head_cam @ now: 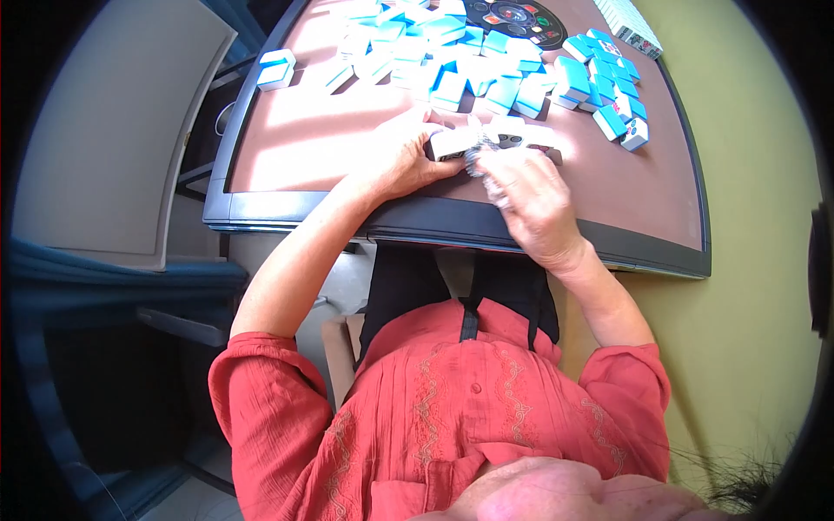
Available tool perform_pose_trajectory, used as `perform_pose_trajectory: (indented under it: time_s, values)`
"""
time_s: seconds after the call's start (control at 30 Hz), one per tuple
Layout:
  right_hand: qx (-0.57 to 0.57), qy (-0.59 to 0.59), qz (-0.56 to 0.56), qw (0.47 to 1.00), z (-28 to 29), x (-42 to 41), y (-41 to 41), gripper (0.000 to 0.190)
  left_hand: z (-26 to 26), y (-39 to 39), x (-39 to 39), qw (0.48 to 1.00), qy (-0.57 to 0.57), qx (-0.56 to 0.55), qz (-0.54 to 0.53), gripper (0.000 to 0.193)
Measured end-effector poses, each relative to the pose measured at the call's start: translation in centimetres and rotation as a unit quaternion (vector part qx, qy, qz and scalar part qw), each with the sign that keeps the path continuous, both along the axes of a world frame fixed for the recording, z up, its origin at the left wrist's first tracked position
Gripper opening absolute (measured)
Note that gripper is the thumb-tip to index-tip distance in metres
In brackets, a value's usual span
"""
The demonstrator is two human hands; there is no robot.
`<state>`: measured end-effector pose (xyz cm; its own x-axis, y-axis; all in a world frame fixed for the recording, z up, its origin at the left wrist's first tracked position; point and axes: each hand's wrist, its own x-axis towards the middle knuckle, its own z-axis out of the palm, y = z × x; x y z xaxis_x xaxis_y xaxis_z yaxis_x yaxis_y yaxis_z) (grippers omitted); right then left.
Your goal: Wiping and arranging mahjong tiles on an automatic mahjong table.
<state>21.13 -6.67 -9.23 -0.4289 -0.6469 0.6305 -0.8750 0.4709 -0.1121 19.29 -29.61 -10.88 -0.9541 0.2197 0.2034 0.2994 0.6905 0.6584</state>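
Note:
A short row of mahjong tiles (449, 144) stands near the table's front edge, faces partly visible and washed out by sunlight. My left hand (407, 156) grips the left end of this row between thumb and fingers. In my right hand (531, 195) is a crumpled patterned cloth (481, 153), pressed against the tiles. The fingers of that hand cover part of the row. Beyond my hands lies a loose heap of blue-backed mahjong tiles (449, 91), many of them tipped at odd angles.
The mahjong table (638, 202) has a dark raised rim (443, 218). At its centre is a round black console (515, 16). Blue-backed tiles (606, 71) cluster at the right, and a stacked tile row (629, 29) lines the far right edge. Two tiles (275, 70) sit at the left.

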Motion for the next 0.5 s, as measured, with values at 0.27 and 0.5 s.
perform_pose_trajectory:
  time_s: [0.27, 0.5]
  values:
    - [-0.191, -0.043, -0.127, 0.972, 3.4, -3.4, 4.4, 0.050, -0.5, 0.2, -0.3, 0.999, 0.037, -0.009, -0.013, 0.043]
    - [-0.011, -0.064, -0.072, 0.995, 1.4, -4.0, 2.3, 0.049, -0.6, 0.1, -0.8, 0.997, 0.063, -0.006, -0.039, 0.043]
